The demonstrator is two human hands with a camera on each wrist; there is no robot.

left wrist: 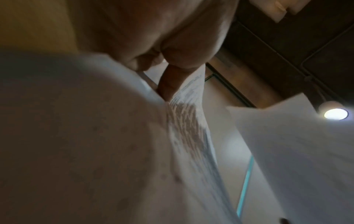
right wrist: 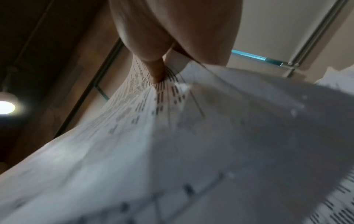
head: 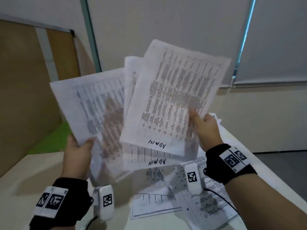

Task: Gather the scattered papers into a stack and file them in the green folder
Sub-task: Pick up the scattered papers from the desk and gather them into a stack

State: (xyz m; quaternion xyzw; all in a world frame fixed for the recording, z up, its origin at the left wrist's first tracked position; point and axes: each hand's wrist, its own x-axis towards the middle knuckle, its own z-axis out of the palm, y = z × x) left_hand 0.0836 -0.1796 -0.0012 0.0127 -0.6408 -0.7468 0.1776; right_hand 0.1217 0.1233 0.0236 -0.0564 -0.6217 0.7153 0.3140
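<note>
Both hands hold printed sheets up in the air above the table. My left hand (head: 78, 146) pinches the lower left corner of a sheet with a table print (head: 99, 105); its thumb (left wrist: 168, 84) presses on the paper (left wrist: 187, 121). My right hand (head: 204, 128) pinches the lower right corner of a front sheet marked "ADMIN" (head: 172, 93), thumb (right wrist: 155, 72) on top of the sheet (right wrist: 153, 136). More sheets hang fanned behind and below these. The green folder (head: 53, 138) lies on the table at the left, mostly hidden behind the papers.
Further papers (head: 199, 200) lie scattered on the white table (head: 20, 180) under my right wrist. A brown partition board (head: 25, 97) stands at the left. A wall and a window blind (head: 274, 47) are behind. The table's right edge runs diagonally past my right arm.
</note>
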